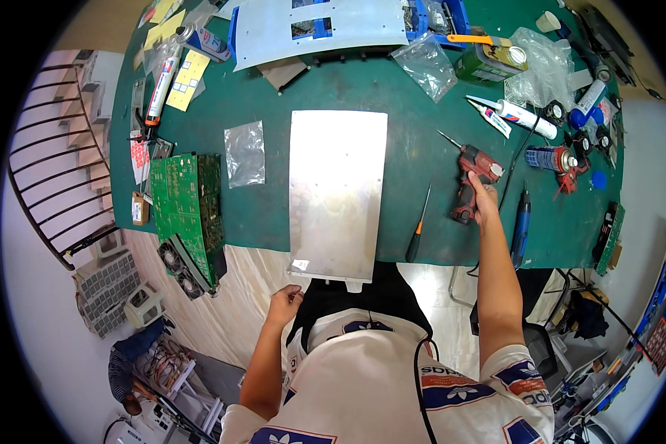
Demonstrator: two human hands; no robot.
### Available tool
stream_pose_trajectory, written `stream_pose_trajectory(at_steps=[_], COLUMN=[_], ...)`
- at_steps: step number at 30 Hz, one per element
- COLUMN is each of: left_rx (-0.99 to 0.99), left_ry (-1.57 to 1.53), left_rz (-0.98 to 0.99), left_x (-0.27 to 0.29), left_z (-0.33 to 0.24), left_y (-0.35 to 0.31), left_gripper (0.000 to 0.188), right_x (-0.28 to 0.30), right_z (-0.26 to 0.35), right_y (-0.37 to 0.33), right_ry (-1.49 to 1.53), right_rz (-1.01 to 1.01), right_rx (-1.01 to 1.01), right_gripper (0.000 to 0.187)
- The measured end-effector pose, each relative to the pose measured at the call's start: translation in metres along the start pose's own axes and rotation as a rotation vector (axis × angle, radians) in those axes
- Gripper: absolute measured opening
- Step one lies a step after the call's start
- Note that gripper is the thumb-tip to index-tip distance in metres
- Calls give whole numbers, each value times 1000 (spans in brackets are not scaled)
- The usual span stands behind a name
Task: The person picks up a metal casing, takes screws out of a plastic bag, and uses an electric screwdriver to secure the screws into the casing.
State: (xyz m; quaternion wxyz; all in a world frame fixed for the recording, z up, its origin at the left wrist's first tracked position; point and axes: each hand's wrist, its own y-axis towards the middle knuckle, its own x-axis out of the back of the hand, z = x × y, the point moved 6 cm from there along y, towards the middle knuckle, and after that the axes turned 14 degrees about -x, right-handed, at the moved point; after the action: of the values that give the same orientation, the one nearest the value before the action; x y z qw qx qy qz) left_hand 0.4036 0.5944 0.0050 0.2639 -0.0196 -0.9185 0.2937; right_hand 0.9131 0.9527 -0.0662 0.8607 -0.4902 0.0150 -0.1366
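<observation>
In the head view, the red drill [483, 163] is gripped by the right hand [485, 200]. Well to its left, the silver panel [337, 192] is laid lengthwise from the body, overhanging the near edge of the table [259, 218] by the left hand [286, 302], whose fingers are curled; between drill and panel, a screwdriver [416, 233] is placed.

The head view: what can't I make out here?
Head view:
- Some fingers of the right hand: behind the red drill.
- Whatever lies beneath the metal panel: covered by it.
- Far edge of the pale sheet: cut off at top.
- Lower-left person: hands too small to tell.
</observation>
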Motion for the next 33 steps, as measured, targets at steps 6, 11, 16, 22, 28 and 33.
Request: stream_pose_trajectory(at_steps=[6,11,16,22,28,33], left_rx=[33,-33,-34,173,203,153], left_ry=[74,74,0,-488,-780,-703], left_rz=[116,61,86,181,216,327], left_x=[-17,-6,13,29,33,28], left_z=[-19,-19,12,35,41,43], left_y=[1,8,11,29,53,60], left_gripper=[26,25,33,63,74,72], right_x=[7,3,0,-31,-100,-146], right_z=[23,8,-18,-192,-326,-336], right_y=[-30,-47,-107,-170,-241,-245], right_ry=[-665,-435,-494,-110,388,554], right_rz=[-368,-218,-394,61,329,427], right_rx=[372,237,568,264,-464,-376], right_gripper=[63,37,33,16,57,70])
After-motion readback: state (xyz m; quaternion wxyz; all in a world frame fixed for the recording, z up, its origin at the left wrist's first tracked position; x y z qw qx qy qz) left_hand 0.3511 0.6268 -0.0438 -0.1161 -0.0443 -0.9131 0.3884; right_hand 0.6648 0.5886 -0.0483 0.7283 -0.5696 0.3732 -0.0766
